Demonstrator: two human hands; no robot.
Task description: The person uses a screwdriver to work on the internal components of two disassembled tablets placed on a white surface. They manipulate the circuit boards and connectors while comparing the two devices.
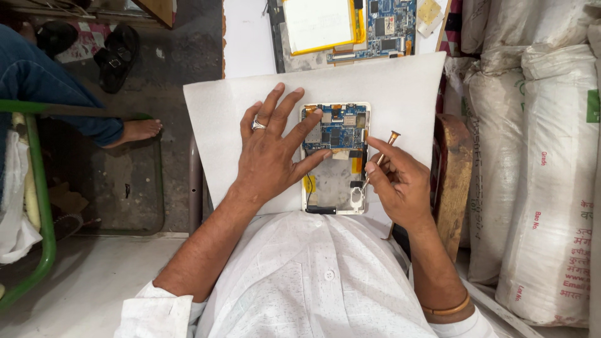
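White cloth of the person's shirt (313,281) fills the bottom of the view, with both bare forearms reaching forward from it. On the lap lies a white sheet (400,87), and on its middle rests a small opened tablet (336,159), back cover off, with a blue circuit board in its upper half and a bare pale tray below. The left hand (272,156), a ring on one finger, lies flat with fingers spread, its fingertips pressing the tablet's left edge and board. The right hand (400,184) pinches a thin screwdriver (379,159) with a brass-coloured cap between thumb and fingers, its tip down near the tablet's right edge. Farther off on a white surface lies a larger opened tablet (344,28) with a yellow-edged panel. Woven sacks (538,163) stack along the right. At far left, another person's bare foot (139,130) rests on the floor.
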